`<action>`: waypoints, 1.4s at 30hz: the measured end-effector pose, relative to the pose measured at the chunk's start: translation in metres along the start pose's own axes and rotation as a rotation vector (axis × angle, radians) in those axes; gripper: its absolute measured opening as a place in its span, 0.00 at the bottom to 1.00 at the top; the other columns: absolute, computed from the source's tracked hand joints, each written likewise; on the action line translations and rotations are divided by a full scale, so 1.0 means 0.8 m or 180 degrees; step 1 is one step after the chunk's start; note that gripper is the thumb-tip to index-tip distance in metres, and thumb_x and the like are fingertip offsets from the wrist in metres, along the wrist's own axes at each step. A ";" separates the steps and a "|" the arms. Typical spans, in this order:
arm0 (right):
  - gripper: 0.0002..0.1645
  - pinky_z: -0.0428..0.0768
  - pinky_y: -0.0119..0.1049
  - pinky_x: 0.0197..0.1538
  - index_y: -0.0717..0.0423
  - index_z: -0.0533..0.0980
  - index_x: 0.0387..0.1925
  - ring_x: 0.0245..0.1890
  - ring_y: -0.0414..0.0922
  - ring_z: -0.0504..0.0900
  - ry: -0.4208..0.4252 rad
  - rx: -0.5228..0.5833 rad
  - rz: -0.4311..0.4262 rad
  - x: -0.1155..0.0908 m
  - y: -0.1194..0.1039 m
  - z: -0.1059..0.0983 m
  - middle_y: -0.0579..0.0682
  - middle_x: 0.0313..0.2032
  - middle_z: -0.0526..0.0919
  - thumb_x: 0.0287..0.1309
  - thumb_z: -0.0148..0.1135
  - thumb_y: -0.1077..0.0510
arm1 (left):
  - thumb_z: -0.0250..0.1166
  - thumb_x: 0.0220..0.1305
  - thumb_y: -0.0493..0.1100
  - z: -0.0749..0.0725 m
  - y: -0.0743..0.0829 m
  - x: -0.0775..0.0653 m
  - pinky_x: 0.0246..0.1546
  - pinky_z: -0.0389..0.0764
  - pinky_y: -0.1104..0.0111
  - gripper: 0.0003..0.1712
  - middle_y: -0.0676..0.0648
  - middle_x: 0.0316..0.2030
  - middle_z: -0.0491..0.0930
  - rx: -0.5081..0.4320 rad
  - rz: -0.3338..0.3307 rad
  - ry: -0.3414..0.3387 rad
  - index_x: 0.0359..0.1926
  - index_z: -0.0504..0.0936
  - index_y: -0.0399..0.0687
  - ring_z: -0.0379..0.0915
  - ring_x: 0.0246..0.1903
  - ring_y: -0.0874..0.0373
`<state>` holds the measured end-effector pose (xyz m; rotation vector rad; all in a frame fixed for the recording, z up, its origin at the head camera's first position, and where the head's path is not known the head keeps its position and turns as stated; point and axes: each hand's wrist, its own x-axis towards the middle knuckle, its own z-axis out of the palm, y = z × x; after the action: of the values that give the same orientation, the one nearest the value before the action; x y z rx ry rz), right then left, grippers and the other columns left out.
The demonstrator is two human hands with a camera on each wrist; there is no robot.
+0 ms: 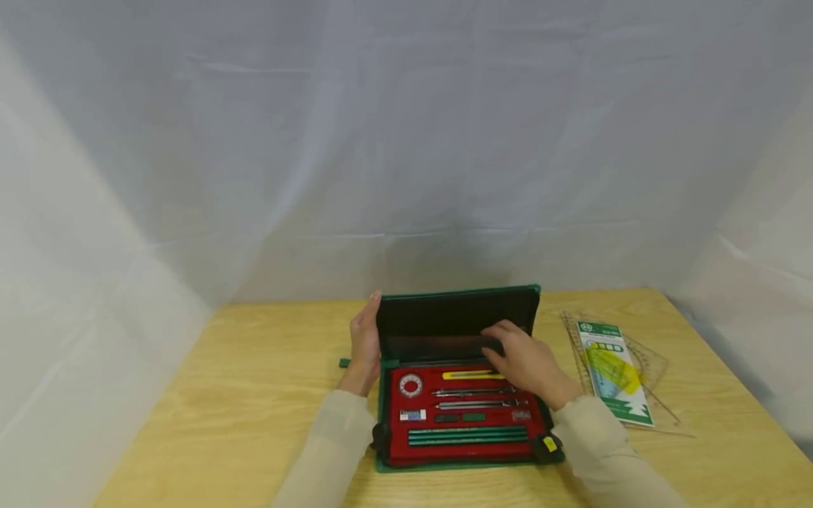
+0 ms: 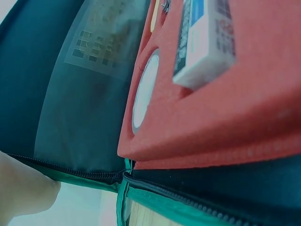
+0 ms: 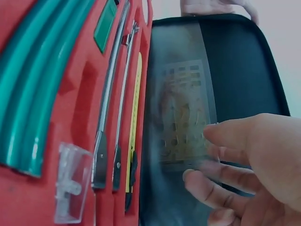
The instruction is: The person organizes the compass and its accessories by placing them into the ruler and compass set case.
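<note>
A green zip case (image 1: pixel 470 466) lies unfolded, its dark lid (image 1: pixel 457 310) raised. My left hand (image 1: pixel 365 339) holds the lid's left edge, with the thumb (image 2: pixel 28 188) at the zip in the left wrist view. A clear pocket (image 2: pixel 70 127) lines the lid, and a see-through stencil template (image 3: pixel 181 113) sits in it. My right hand (image 1: pixel 527 360) is at the pocket's edge, thumb and fingers apart, fingertips right by the template. The red tray (image 1: pixel 406 455) bears green pencils (image 1: pixel 466 436), a yellow cutter (image 1: pixel 473 375), compasses (image 1: pixel 473 405), an eraser (image 1: pixel 413 415) and a round white disc (image 1: pixel 410 385).
To the right of the case lies a white-and-green packet (image 1: pixel 616 374) with a yellow piece showing, on top of clear set squares (image 1: pixel 667 416). The wooden table (image 1: pixel 267 395) backs onto a white sheet (image 1: pixel 406 176). A small clear plastic piece (image 3: pixel 73 183) sits in the tray.
</note>
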<state>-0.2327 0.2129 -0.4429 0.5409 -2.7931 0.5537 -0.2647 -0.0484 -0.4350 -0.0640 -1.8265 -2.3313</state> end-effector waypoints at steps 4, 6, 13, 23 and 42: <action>0.22 0.72 0.31 0.22 0.58 0.77 0.54 0.23 0.37 0.75 0.0091 0.0140 -0.0026 -0.008 0.003 -0.001 0.55 0.53 0.73 0.60 0.64 0.54 | 0.52 0.70 0.57 -0.004 -0.023 0.016 0.68 0.46 0.53 0.34 0.46 0.70 0.58 -0.0044 -0.0002 0.0067 0.69 0.63 0.41 0.48 0.69 0.52; 0.21 0.73 0.30 0.23 0.58 0.77 0.54 0.23 0.35 0.73 0.0213 0.0220 -0.0092 -0.013 0.009 -0.002 0.55 0.53 0.72 0.60 0.64 0.55 | 0.53 0.69 0.59 -0.005 -0.029 0.021 0.68 0.46 0.54 0.35 0.47 0.69 0.59 -0.0048 0.0004 0.0102 0.69 0.64 0.42 0.49 0.69 0.53; 0.15 0.75 0.32 0.27 0.58 0.80 0.48 0.28 0.37 0.74 0.0540 0.0367 -0.0159 -0.036 0.041 -0.015 0.54 0.51 0.74 0.61 0.63 0.57 | 0.54 0.69 0.57 -0.004 -0.026 0.022 0.68 0.48 0.56 0.26 0.51 0.67 0.62 -0.0122 0.0066 0.0166 0.49 0.79 0.39 0.51 0.68 0.55; 0.15 0.73 0.36 0.26 0.62 0.78 0.50 0.27 0.41 0.73 0.0442 0.0394 0.0430 -0.078 0.104 -0.034 0.60 0.50 0.75 0.65 0.58 0.58 | 0.55 0.68 0.58 -0.008 -0.023 0.023 0.68 0.45 0.55 0.29 0.52 0.67 0.62 -0.0122 -0.0019 0.0249 0.62 0.73 0.44 0.50 0.68 0.55; 0.42 0.76 0.54 0.34 0.78 0.66 0.57 0.42 0.66 0.72 -0.0135 0.0266 0.1554 -0.133 0.186 -0.055 0.79 0.51 0.65 0.67 0.50 0.39 | 0.51 0.71 0.54 -0.023 -0.018 0.023 0.68 0.42 0.52 0.28 0.46 0.71 0.54 -0.0019 -0.0120 0.0112 0.62 0.72 0.41 0.44 0.70 0.51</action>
<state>-0.1891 0.3917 -0.4827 -0.1301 -2.9543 0.7605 -0.2837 -0.0653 -0.4506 0.0107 -1.8197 -2.3479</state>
